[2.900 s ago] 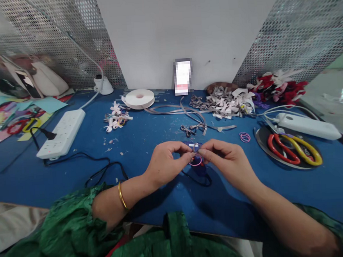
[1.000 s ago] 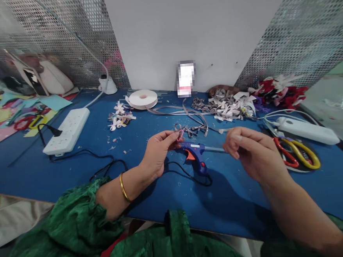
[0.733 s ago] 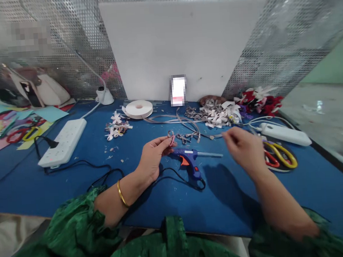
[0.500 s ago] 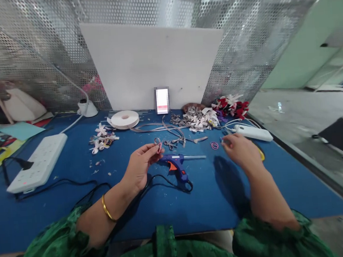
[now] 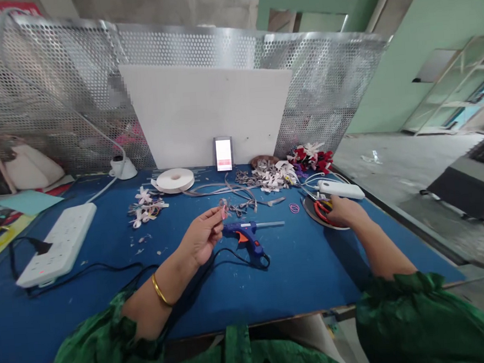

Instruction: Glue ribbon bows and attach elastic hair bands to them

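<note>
My left hand (image 5: 202,234) is closed in a pinch above the blue table, holding a small pink band (image 5: 223,209) with a grey ribbon loop at its top. Just below it lies a blue glue gun (image 5: 248,236) with an orange trigger and a clear stick out of its back. My right hand (image 5: 346,212) has its fingers closed on red-handled scissors (image 5: 321,211) over a flat round roll (image 5: 310,209) at the right; its fingertips are partly hidden. Pink and purple elastic bands (image 5: 294,207) lie left of that roll.
Grey ribbon bows (image 5: 238,208) and a pile of pale bows (image 5: 272,175) lie behind the glue gun. A white ribbon roll (image 5: 175,180) is at back left, beside more bows (image 5: 146,205). Power strips stand left (image 5: 59,244) and right (image 5: 341,189). A phone (image 5: 223,154) leans on the white board.
My right hand has moved right, from beside the elastic bands to the scissors on the round roll. My left hand still holds the pink band. The camera view has tilted up.
</note>
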A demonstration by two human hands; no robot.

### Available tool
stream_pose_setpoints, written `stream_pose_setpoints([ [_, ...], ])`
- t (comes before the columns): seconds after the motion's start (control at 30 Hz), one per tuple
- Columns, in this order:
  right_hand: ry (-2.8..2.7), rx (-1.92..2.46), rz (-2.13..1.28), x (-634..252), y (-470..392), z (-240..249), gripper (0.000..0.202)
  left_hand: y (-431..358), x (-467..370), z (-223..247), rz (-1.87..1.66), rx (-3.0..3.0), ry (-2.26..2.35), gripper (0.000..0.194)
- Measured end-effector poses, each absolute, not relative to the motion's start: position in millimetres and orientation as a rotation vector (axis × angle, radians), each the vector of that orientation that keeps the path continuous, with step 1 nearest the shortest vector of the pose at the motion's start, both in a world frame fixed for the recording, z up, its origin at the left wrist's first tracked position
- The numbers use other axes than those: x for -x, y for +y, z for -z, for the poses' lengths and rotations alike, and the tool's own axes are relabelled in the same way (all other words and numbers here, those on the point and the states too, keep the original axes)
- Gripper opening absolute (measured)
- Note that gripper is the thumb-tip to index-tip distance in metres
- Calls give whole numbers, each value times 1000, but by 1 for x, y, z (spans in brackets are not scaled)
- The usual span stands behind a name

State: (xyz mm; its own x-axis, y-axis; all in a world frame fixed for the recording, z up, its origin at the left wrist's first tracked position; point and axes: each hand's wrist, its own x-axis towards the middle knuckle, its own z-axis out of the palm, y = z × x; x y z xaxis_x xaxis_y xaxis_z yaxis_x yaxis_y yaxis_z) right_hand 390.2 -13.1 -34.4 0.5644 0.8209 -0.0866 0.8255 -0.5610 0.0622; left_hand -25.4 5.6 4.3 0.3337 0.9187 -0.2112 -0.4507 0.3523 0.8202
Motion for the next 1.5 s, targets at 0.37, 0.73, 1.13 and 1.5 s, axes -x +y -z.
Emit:
stream_pose_setpoints([
  [0.37, 1620, -2607, 165, -396, -20, 32, 35, -1, 18, -10, -1013, -700, 753, 16],
  [0.73, 1665, -2553, 274, -380, -3, 34, 36, -3, 19, -8, -1033, -750, 786, 30],
  [1.13, 1826, -3082, 61, -342, -66, 26, 64, -10, 15, -12, -1038, -732, 695, 30],
  [1.5, 2994, -2628, 1029, -175, -138, 18, 41, -23, 17, -23, -1130, -761, 676, 27],
])
